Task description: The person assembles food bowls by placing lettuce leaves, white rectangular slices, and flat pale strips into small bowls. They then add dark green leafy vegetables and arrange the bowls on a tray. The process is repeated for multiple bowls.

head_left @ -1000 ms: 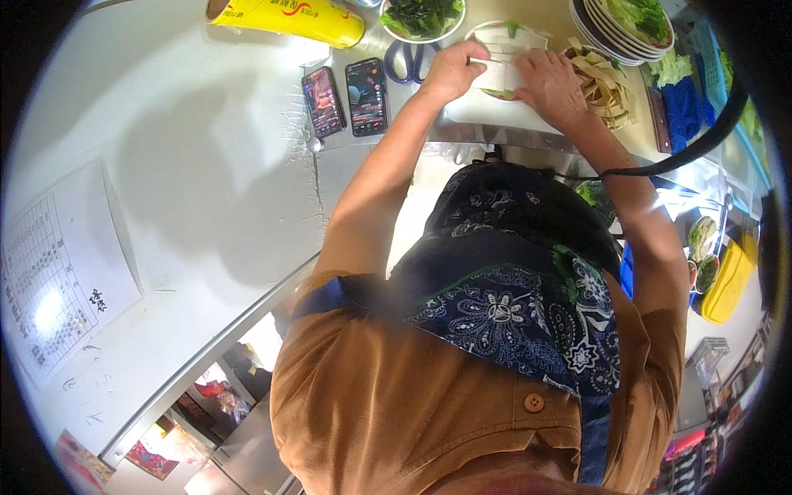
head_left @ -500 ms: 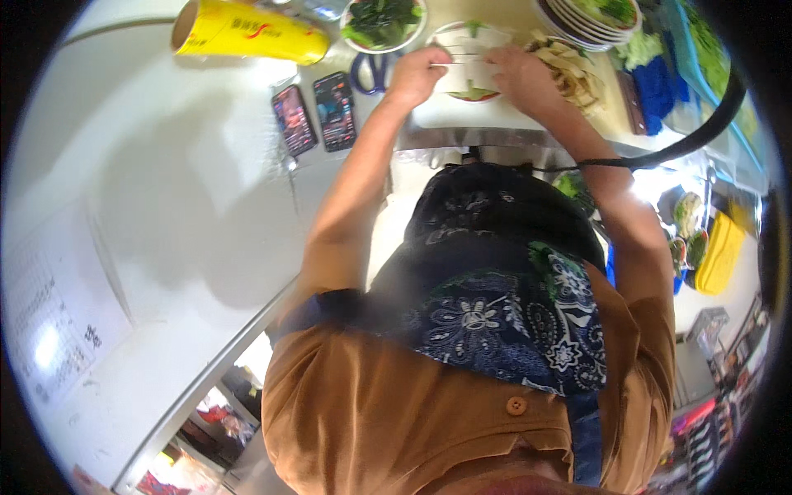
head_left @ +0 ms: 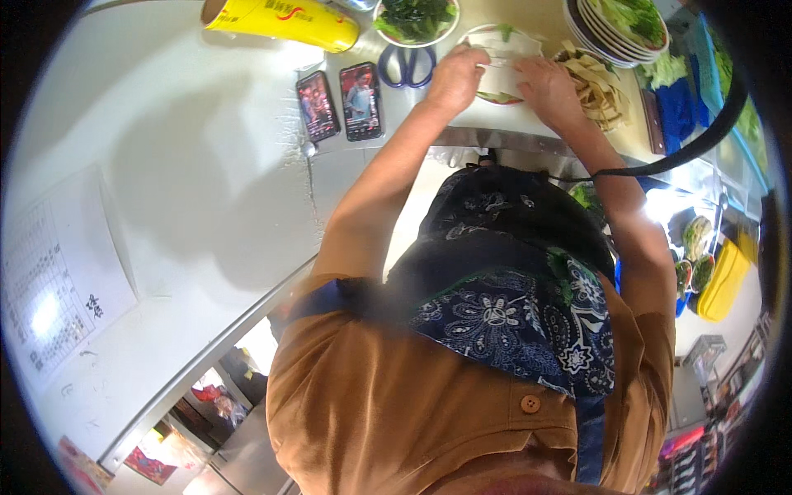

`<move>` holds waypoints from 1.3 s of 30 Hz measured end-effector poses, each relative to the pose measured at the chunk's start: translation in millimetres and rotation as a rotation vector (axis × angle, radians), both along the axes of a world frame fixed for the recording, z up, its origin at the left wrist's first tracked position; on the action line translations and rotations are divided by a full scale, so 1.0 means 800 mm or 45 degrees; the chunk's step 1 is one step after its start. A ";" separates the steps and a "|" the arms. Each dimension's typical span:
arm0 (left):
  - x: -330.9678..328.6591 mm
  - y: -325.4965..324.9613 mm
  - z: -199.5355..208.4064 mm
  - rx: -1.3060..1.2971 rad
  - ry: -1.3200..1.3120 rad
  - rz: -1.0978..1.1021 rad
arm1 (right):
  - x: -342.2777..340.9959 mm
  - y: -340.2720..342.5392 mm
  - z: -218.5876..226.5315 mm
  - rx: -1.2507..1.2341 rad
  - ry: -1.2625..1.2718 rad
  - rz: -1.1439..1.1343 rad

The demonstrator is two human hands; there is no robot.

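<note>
At the top of the view, white flat slices (head_left: 503, 76) lie across a round bowl (head_left: 472, 31) with green leaves in it. The kind of slice cannot be made out. My left hand (head_left: 456, 80) pinches their left edge, thumb and fingers together. On the opposite edge, my right hand (head_left: 551, 89) has its fingers curled against the slices. Both hands rest over the bowl and hide parts of its rim. Just right of my right hand is a heap of pale cut strips (head_left: 601, 87).
Left of the bowl are blue-handled scissors (head_left: 406, 68), two phones (head_left: 360, 101) with lit screens, a yellow roll (head_left: 280, 23) and a bowl of dark greens (head_left: 415, 21). Stacked bowls (head_left: 587, 37), a blue cloth (head_left: 678, 115) and a dark strap (head_left: 701, 148) are to the right.
The whole view has shifted, so the counter and its things appear farther right and slightly higher. My hands stay at the white slices over the bowl.
</note>
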State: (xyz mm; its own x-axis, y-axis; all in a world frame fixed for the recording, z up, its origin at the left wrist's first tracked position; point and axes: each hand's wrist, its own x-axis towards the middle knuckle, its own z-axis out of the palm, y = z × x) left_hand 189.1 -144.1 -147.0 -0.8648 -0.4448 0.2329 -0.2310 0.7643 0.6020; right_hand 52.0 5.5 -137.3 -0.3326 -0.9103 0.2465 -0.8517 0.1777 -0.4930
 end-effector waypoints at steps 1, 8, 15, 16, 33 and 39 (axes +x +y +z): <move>0.001 0.002 0.000 0.015 -0.014 0.034 | 0.001 0.001 0.002 0.002 0.020 0.012; 0.002 0.014 -0.005 0.015 0.081 0.105 | 0.002 0.005 0.012 0.033 0.146 -0.006; 0.013 0.026 -0.006 0.032 0.172 0.232 | -0.001 0.009 0.015 -0.023 0.130 -0.001; 0.017 0.028 -0.006 0.026 0.165 0.231 | -0.001 0.010 0.016 -0.037 0.134 0.004; 0.027 0.034 0.000 -0.020 -0.064 0.272 | -0.002 0.017 0.031 -0.194 0.092 0.016; 0.045 0.033 -0.011 0.230 0.043 0.359 | -0.030 0.032 0.055 -0.370 0.074 -0.069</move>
State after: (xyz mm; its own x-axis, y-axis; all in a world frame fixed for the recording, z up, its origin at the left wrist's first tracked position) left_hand 224.8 -117.8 -156.0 -0.6946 -0.7025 0.1550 -0.3958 0.5531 0.7331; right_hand 27.7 31.2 -93.5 -0.3563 -0.7802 0.5141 -0.8730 0.0819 -0.4808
